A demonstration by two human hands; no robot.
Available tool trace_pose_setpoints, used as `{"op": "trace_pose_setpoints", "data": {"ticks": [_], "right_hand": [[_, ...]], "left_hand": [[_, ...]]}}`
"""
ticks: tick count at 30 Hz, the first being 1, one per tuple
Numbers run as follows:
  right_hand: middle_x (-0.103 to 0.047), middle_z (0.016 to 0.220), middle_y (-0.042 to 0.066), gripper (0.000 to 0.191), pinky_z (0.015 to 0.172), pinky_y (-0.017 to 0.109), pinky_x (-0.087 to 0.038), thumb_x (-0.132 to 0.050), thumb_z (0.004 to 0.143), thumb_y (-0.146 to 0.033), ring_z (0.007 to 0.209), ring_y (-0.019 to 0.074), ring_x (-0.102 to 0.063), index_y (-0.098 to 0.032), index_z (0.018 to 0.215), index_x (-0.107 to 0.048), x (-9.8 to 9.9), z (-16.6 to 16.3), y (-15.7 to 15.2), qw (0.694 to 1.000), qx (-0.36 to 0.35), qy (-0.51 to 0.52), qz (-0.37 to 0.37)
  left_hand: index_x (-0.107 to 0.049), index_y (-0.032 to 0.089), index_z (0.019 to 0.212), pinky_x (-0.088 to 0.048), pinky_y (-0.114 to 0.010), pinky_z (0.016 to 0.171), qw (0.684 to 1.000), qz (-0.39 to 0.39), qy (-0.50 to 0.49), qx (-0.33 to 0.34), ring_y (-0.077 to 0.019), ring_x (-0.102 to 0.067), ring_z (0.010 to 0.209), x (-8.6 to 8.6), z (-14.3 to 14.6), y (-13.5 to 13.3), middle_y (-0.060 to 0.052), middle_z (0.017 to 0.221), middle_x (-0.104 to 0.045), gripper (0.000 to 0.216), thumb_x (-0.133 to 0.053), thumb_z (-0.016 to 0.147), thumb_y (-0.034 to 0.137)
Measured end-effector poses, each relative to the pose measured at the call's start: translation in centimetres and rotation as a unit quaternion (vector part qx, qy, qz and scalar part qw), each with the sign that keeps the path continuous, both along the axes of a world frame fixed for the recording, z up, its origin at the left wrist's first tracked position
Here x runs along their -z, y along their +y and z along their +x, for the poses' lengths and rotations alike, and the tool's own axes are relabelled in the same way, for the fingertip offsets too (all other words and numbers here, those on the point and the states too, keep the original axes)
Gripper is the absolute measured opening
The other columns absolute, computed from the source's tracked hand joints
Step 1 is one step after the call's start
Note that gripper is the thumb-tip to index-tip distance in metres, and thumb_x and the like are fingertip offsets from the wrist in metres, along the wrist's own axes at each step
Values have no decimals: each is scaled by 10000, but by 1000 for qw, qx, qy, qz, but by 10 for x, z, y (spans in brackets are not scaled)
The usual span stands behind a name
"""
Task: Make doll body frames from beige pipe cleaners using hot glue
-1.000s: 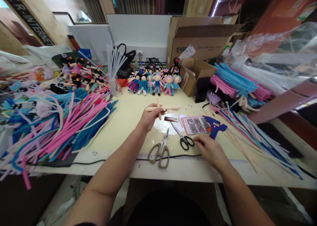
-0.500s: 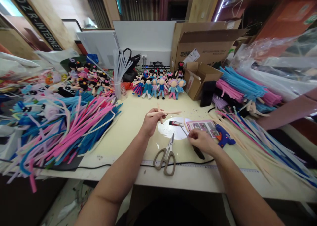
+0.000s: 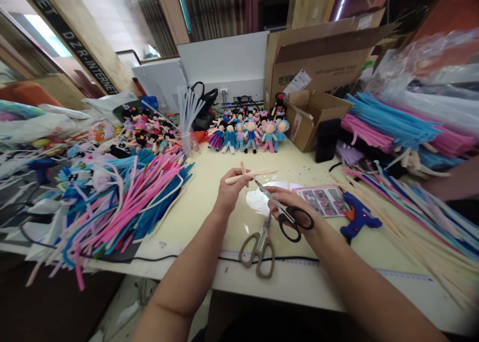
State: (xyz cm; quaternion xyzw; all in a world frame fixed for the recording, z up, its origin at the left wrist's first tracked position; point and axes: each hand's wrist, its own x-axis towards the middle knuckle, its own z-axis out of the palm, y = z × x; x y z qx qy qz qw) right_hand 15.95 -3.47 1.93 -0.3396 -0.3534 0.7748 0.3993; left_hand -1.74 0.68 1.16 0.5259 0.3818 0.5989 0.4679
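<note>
Crossed cream pipe cleaners (image 3: 258,173) are pinched between the thumb and fingers of my left hand (image 3: 231,189), held above the table. My right hand (image 3: 287,201) is closed around the middle of a pair of black-handled scissors (image 3: 295,223). Their handle loops stick out below the hand, toward me. The blade tip reaches up to the left fingers, beside the pipe cleaners; whether they touch I cannot tell. Under my right hand, a second pair of scissors with grey-brown handles (image 3: 257,253) lies on the table, partly covered at its tip.
A blue glue gun (image 3: 359,216) with a red light lies at right beside a printed card (image 3: 325,200). Loose pipe cleaners pile up left (image 3: 145,197) and right (image 3: 392,115). Small dolls (image 3: 250,135) stand at the back before cardboard boxes (image 3: 322,112). A black cable (image 3: 164,256) crosses the front.
My right hand has picked up the black-handled scissors from the table and brought them left and up to the pipe cleaners. My left hand keeps its pinch. The camera view has shifted.
</note>
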Motion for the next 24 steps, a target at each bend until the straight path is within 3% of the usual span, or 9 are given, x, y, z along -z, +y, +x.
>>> {"op": "trace_pose_setpoints", "data": {"ticks": [13, 24], "right_hand": [[-565, 546, -13, 290, 421, 153, -374, -658, 656, -224, 438, 60, -472, -148, 930, -601, -1, 0, -3, 993, 21, 90, -79], [-562, 573, -12, 221, 427, 134, -397, -647, 694, -175, 456, 51, -481, -151, 913, -626, 0, -1, -5, 990, 23, 117, -80]], "left_hand": [[-663, 160, 812, -448, -261, 697, 996, -26, 74, -31, -121, -583, 704, 7, 8, -2, -25, 781, -667, 231, -721, 669, 332], [-664, 167, 814, -442, -246, 621, 997, -22, 72, -21, -109, -541, 621, 11, 8, 0, 1, 689, -625, 232, -722, 662, 332]]}}
